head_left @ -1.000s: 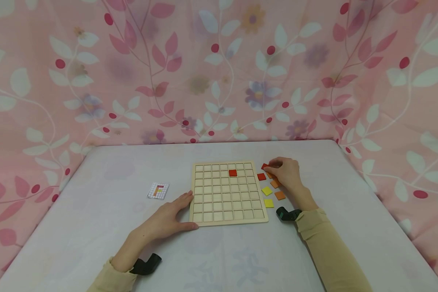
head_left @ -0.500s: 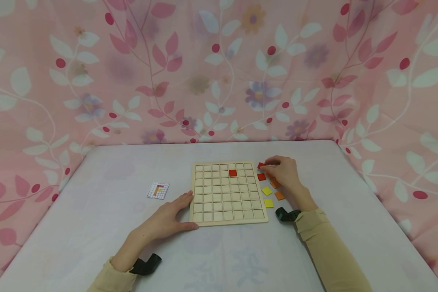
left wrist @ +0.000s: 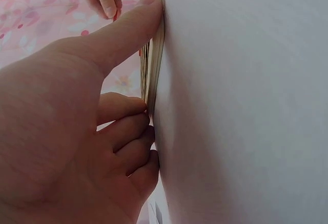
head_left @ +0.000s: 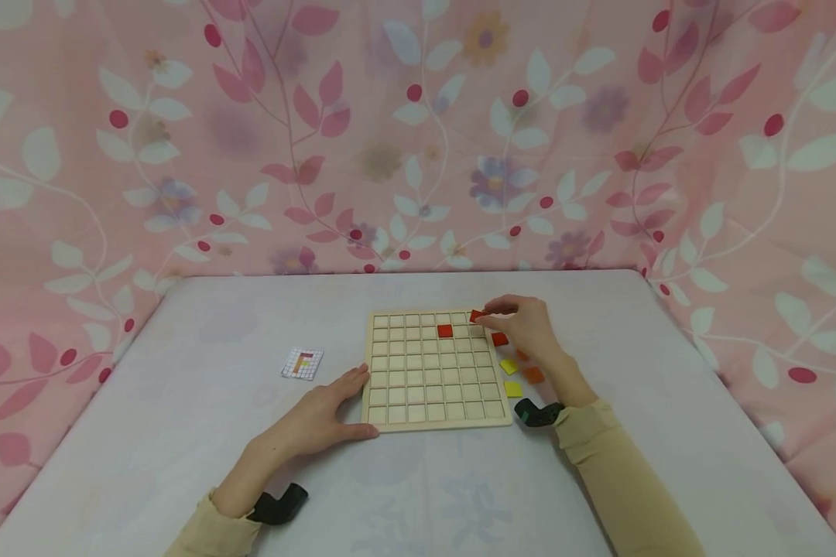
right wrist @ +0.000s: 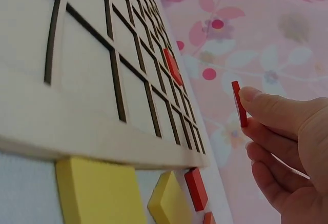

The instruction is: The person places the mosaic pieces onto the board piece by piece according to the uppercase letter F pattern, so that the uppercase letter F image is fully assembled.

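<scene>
Between thumb and fingertips my right hand (head_left: 525, 325) pinches a square red tile (right wrist: 239, 103), held on edge above the far right corner of the wooden grid board (head_left: 437, 425). Another red tile (head_left: 445, 331) lies in a cell of the board's second row from the far side. At the board's near left corner rests my left hand (head_left: 318, 418), its thumb on the near edge and its fingers against the left side. In the left wrist view that thumb (left wrist: 130, 32) lies extended over the board's rim.
Along the board's right side lie a loose red tile (head_left: 500, 339), two yellow tiles (head_left: 512, 389) and orange tiles (head_left: 533, 375), partly hidden by the right hand. A small card (head_left: 303, 363) with a coloured grid pattern is left of the board. A floral cloth (head_left: 390, 155) hangs behind the table.
The right hand has carried the red tile leftward, from the loose tiles to over the board's far right corner. The left hand has kept its place.
</scene>
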The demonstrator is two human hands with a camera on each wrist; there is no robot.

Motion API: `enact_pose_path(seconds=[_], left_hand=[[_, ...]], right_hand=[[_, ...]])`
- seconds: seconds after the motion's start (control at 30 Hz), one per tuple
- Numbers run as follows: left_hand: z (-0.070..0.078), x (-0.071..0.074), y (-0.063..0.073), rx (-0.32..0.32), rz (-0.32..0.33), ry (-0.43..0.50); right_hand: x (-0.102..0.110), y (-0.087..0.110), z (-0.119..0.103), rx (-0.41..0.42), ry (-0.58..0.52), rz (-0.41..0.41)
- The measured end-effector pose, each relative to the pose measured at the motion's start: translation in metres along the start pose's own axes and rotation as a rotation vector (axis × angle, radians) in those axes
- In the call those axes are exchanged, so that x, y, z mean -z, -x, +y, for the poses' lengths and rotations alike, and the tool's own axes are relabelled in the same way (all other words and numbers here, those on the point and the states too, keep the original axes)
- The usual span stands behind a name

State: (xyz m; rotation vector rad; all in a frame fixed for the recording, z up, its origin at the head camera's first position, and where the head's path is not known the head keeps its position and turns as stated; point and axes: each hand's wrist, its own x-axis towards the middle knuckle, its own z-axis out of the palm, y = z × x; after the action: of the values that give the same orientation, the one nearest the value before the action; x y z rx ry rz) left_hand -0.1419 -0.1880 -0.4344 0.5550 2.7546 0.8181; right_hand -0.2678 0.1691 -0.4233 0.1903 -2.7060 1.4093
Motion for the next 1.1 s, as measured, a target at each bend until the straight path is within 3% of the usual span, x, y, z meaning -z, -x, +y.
enact_pose_path(seconds=[0.2, 0.37, 0.53, 0.83, 1.1], left_hand=[[-0.001, 0.001, 0.000, -0.005, 0.002, 0.000], [-0.001, 0.000, 0.000, 0.009, -0.005, 0.006], [-0.001, 0.000, 0.000, 0.016, -0.008, 0.010], [0.000, -0.001, 0.000, 0.022, -0.005, 0.013], [0.000, -0.001, 0.000, 0.020, -0.002, 0.013]], right_hand=[[-0.012, -0.003, -0.019, 0.074, -0.036, -0.049], [-0.025, -0.010, -0.025, 0.103, -0.002, -0.100], [-0.037, -0.012, -0.027, 0.080, 0.014, -0.155], [-0.053, -0.013, -0.030, 0.052, -0.007, -0.174], [-0.063, -0.016, -0.025, 0.109, -0.013, -0.185]])
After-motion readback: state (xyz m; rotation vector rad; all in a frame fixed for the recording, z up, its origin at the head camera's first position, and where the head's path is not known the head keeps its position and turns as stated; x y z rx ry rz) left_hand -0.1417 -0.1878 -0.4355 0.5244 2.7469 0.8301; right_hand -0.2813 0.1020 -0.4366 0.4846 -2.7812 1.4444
